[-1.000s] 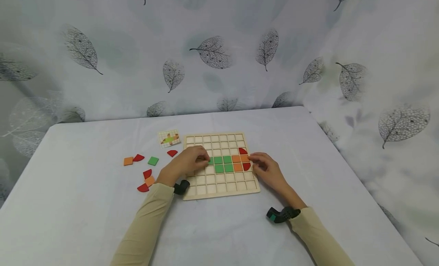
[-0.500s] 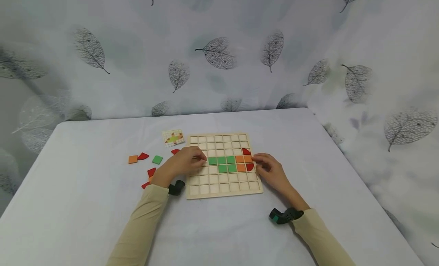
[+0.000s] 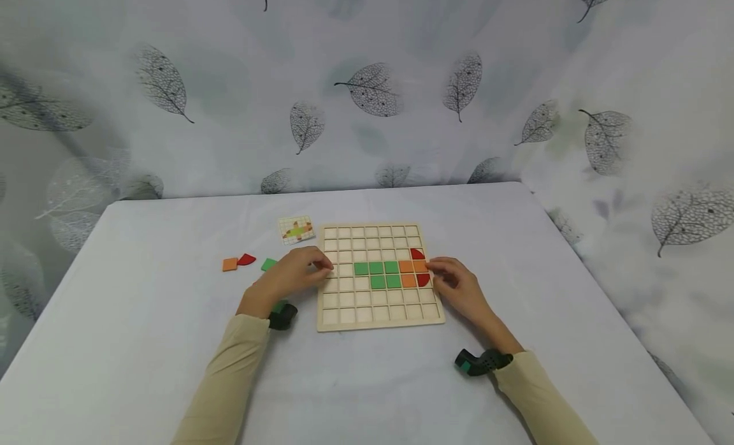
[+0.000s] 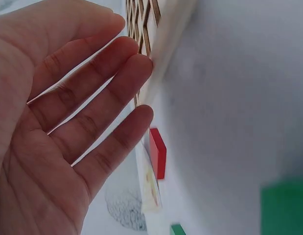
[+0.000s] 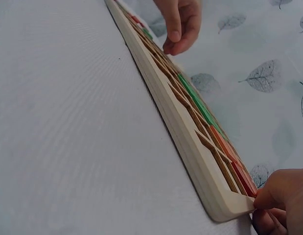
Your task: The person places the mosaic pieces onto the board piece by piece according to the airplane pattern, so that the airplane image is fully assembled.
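Note:
A wooden grid board [image 3: 373, 325] lies flat on the table. Green squares [image 3: 376, 268], orange squares [image 3: 406, 266] and red quarter-circle pieces [image 3: 418, 254] fill some cells in its middle and right. My left hand [image 3: 285, 278] hovers at the board's left edge, fingers loosely bent and nothing between them; the left wrist view shows its bare palm [image 4: 38, 166]. At the opposite edge, my right hand [image 3: 459, 289] holds the board's rim between thumb and fingers, beside the end orange square. In the right wrist view its fingertips [image 5: 271, 191] meet the rim near a corner.
Behind the board's far left corner is a small pattern card [image 3: 296, 230]. Left of the board lie a loose orange square [image 3: 230, 264], a red piece [image 3: 246, 259] and a green square [image 3: 268, 264]. Another red piece [image 4: 158, 154] shows in the left wrist view.
My left hand has drawn back leftward from the green row, uncovering its leftmost square and hiding several loose pieces. The right hand stays at the board's right edge. The head view has shifted slightly.

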`<state>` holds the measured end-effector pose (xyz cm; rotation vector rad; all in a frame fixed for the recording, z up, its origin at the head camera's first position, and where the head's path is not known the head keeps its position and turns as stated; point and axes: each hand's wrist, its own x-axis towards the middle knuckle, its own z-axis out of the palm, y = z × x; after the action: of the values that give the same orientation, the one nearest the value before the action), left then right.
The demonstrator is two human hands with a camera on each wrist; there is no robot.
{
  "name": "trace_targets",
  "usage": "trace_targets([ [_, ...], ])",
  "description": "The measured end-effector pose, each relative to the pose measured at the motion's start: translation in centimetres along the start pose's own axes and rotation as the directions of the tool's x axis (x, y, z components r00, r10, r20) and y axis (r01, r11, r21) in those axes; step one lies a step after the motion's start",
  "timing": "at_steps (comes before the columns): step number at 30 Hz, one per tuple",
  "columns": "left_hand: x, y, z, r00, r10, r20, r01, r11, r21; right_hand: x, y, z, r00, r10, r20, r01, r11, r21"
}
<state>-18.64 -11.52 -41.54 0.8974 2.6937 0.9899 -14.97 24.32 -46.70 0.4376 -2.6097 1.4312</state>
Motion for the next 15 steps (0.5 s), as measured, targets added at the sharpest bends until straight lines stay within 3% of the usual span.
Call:
trace_targets([
  [7, -1.4, -1.1, -0.6, 0.999, -0.046, -0.023, 0.046, 0.999, 0.005, 0.0, -0.2, 0.1, 1.000, 0.015, 0.001, -0.015, 1.000, -0.016],
  [15, -2.9, -1.8, -1.4, 0.986, -0.167, -0.021, 0.167, 0.986, -0.013, -0.3, -3.6, -0.3, 1.000, -0.007, -0.005, 0.007, 1.000, -0.016],
])
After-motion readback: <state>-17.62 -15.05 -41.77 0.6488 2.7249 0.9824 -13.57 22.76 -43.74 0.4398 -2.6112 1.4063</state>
